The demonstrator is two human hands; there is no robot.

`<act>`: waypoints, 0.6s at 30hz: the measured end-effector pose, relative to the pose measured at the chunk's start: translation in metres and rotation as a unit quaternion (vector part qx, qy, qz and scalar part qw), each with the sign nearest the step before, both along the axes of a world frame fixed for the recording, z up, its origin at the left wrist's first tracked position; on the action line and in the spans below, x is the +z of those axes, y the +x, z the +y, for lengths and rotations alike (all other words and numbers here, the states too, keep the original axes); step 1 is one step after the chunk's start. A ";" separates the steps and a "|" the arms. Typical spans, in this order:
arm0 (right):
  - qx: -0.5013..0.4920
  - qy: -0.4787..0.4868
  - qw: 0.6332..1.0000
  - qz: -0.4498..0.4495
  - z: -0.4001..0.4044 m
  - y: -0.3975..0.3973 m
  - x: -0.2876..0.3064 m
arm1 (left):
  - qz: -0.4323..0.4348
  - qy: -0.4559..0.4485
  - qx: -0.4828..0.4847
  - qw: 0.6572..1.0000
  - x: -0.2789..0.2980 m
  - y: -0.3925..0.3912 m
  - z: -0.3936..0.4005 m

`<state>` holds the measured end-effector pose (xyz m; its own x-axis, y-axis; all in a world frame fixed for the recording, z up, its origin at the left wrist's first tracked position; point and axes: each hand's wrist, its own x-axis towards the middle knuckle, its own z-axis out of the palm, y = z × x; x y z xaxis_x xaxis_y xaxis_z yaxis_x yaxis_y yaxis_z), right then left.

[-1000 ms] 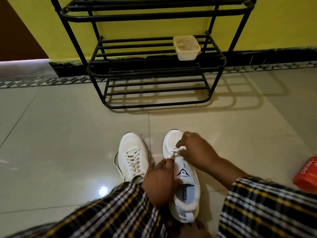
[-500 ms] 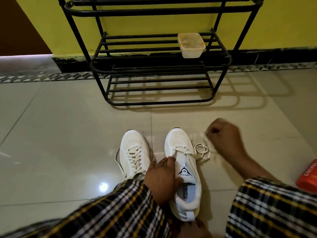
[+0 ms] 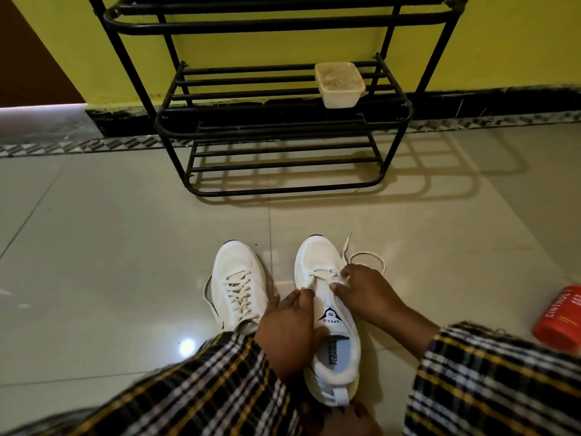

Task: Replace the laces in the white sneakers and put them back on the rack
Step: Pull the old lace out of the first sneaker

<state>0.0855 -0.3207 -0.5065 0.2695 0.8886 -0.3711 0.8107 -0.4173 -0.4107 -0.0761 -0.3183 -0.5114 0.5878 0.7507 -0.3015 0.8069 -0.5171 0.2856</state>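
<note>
Two white sneakers stand side by side on the floor in front of me. The left sneaker (image 3: 236, 278) is fully laced. The right sneaker (image 3: 322, 259) has a lace only through its lowest eyelets. Its loose cream lace (image 3: 368, 255) loops on the tile to the right of the toe. My left hand (image 3: 287, 330) grips the right sneaker's left side, thumb at the opening. My right hand (image 3: 369, 297) sits on the shoe's right side and pinches the lace near the lower eyelets. The black metal shoe rack (image 3: 283, 191) stands against the yellow wall ahead.
A cream plastic container (image 3: 340, 86) sits on the rack's middle shelf at the right. A red box (image 3: 562, 319) lies on the floor at the far right. My plaid sleeves fill the bottom of the view. Glossy tile lies between the shoes and the rack.
My right hand pulled the lace out to the right of the shoe, then came back to the eyelets. The lace now lies looped on the floor. My left hand stayed on the sneaker.
</note>
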 end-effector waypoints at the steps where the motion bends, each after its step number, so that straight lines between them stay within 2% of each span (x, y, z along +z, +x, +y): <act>1: -0.015 0.005 1.000 0.010 0.000 0.001 -0.003 | 0.002 0.001 -0.002 1.000 0.000 0.000 0.000; 5: -0.040 0.023 0.997 0.055 0.000 0.007 0.003 | 0.001 0.001 -0.001 1.000 0.001 0.000 -0.001; 6: -0.054 0.024 0.993 0.105 0.001 0.007 0.007 | 0.001 0.000 -0.001 1.000 0.001 0.000 -0.001; 8: -0.101 0.011 0.957 0.271 0.002 0.007 0.025 | 0.003 0.003 -0.003 1.000 0.000 -0.001 -0.001; 10: -0.065 -0.035 0.933 0.352 0.001 0.008 0.048 | 0.001 0.004 0.000 1.000 0.000 0.000 -0.001; 11: -0.002 -0.067 0.937 0.343 0.000 0.008 0.060 | 0.001 0.002 0.002 1.000 0.000 0.000 -0.001; 13: 0.175 -0.148 0.937 0.265 -0.005 0.002 0.089 | 0.002 -0.001 0.003 1.000 0.001 0.001 -0.001; 15: 0.302 -0.224 0.912 0.162 -0.010 -0.002 0.108 | 0.004 0.001 0.002 1.000 0.001 0.001 -0.001; 17: 0.320 -0.225 0.917 0.083 -0.011 0.002 0.111 | 0.003 0.005 0.001 1.000 0.001 0.001 -0.001; 18: 0.287 -0.194 0.936 0.063 -0.008 0.007 0.109 | 0.000 0.006 0.002 1.000 0.000 0.001 -0.001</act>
<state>0.0928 -0.3284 -0.3974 -0.2790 0.6657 -0.6921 0.9024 -0.0648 -0.4261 -0.0753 -0.3198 -0.5110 0.5840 0.7571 -0.2927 0.8095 -0.5165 0.2792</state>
